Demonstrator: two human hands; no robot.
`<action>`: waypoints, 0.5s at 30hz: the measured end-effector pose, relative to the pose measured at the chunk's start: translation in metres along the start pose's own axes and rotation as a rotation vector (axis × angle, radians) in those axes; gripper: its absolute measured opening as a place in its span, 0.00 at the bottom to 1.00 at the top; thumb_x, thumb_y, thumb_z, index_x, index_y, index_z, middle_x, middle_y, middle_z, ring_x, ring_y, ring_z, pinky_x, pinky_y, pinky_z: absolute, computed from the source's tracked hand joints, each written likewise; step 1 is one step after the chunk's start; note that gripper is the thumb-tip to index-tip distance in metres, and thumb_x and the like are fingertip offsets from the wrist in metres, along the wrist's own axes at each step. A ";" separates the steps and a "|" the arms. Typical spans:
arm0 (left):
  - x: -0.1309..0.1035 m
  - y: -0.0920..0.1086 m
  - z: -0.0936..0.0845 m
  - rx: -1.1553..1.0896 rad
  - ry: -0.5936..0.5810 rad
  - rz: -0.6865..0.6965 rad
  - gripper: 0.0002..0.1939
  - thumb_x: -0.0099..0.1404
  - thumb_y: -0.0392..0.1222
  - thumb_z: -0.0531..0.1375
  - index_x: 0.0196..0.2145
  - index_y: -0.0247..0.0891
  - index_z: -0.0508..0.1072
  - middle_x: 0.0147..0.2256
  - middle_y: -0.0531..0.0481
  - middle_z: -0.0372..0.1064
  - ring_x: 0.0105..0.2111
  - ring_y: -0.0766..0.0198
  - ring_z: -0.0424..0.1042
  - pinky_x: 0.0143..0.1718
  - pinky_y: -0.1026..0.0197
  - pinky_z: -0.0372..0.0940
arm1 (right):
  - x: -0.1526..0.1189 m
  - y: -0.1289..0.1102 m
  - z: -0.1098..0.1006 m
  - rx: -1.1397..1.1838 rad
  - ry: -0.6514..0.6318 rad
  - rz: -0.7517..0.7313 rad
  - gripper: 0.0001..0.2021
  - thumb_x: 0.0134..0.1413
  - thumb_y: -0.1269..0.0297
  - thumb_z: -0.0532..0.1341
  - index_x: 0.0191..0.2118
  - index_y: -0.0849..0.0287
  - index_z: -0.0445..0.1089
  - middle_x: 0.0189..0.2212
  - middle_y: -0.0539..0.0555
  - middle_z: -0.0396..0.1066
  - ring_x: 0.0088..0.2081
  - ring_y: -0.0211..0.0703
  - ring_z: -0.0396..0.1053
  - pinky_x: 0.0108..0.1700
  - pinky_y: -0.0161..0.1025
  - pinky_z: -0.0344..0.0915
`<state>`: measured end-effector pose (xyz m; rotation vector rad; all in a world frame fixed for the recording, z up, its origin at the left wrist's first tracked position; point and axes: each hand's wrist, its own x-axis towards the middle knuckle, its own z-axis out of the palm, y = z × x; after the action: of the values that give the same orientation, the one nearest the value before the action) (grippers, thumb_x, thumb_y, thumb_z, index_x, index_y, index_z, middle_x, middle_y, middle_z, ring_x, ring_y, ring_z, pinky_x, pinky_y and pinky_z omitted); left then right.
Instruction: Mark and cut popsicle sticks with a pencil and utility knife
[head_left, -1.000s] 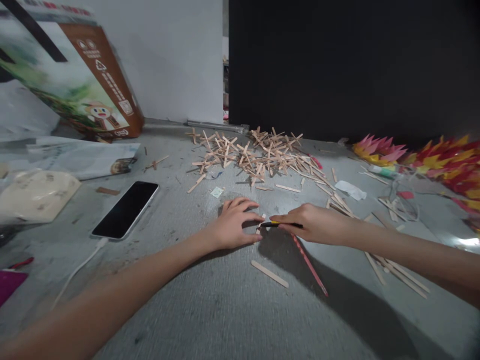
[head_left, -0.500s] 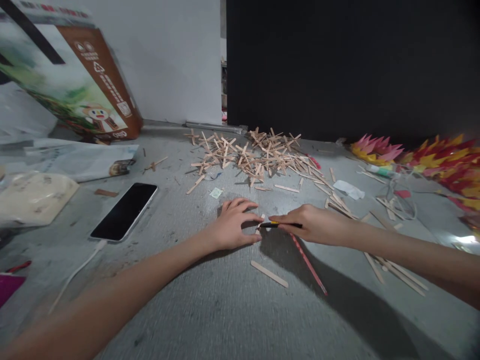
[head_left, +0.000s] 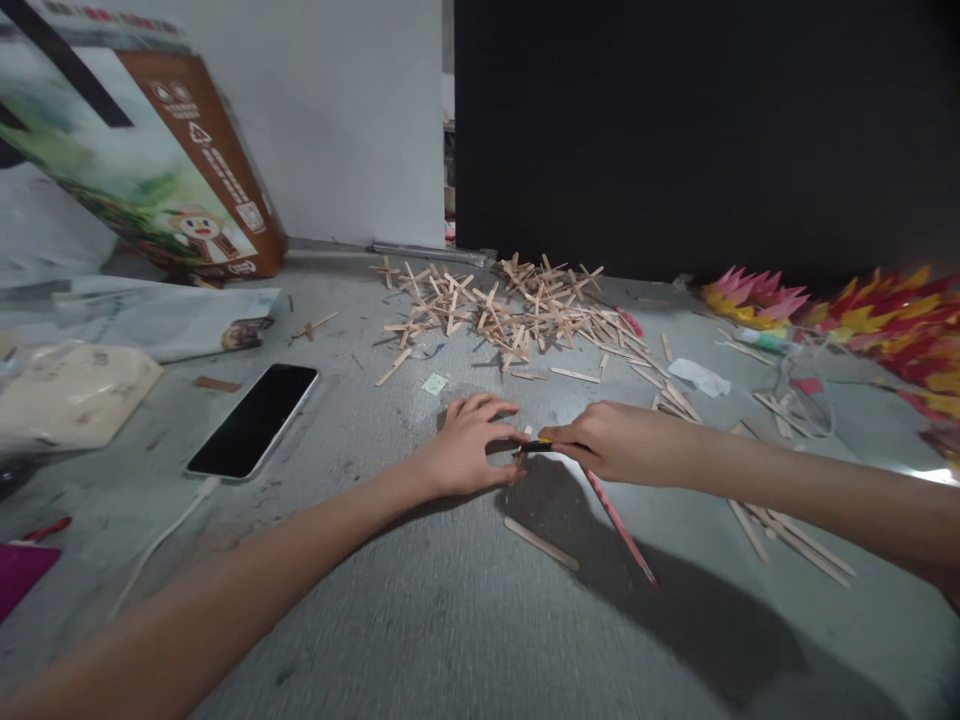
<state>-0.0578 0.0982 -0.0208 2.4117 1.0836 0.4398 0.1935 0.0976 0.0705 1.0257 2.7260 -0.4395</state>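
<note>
My left hand rests on the grey tabletop, thumb and fingers curved around a small wooden craft stick that it pins down; most of the stick is hidden. From the right, my right hand grips a slim black and yellow tool, apparently a utility knife, its tip on the stick between my left thumb and fingers. Under my right hand a red patterned pencil-like rod slants toward me. One loose craft stick lies nearer to me.
Behind my hands spreads a pile of crossed craft sticks. More loose sticks lie to the right, near a white tissue and folded paper flowers. On the left are a phone with its cable and a printed bag.
My right hand has shifted slightly left and up with the tool, whose tip stays at the stick. My left hand holds nearly the same place. The view has moved a little.
</note>
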 end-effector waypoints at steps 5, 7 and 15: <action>0.001 -0.001 0.001 0.017 0.023 0.000 0.21 0.64 0.60 0.68 0.52 0.55 0.81 0.64 0.48 0.67 0.67 0.42 0.58 0.63 0.35 0.52 | 0.014 -0.022 -0.016 -0.302 -0.115 -0.023 0.12 0.61 0.77 0.59 0.45 0.64 0.79 0.27 0.58 0.75 0.25 0.42 0.70 0.28 0.36 0.49; 0.001 -0.002 0.001 0.015 0.017 0.001 0.25 0.63 0.63 0.68 0.55 0.55 0.80 0.65 0.47 0.67 0.66 0.41 0.58 0.63 0.35 0.52 | 0.022 -0.026 -0.022 -0.329 -0.164 -0.056 0.11 0.57 0.79 0.60 0.41 0.65 0.79 0.27 0.58 0.75 0.25 0.42 0.68 0.27 0.37 0.48; 0.000 -0.004 0.001 0.003 0.021 0.044 0.26 0.62 0.63 0.69 0.55 0.53 0.79 0.65 0.45 0.67 0.65 0.41 0.59 0.61 0.37 0.52 | 0.045 -0.036 -0.044 -0.272 -0.254 -0.100 0.18 0.52 0.77 0.63 0.49 0.64 0.78 0.31 0.59 0.77 0.25 0.42 0.67 0.26 0.38 0.48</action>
<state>-0.0597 0.1004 -0.0237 2.4429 1.0419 0.4800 0.1326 0.1144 0.1064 0.7138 2.5266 -0.1896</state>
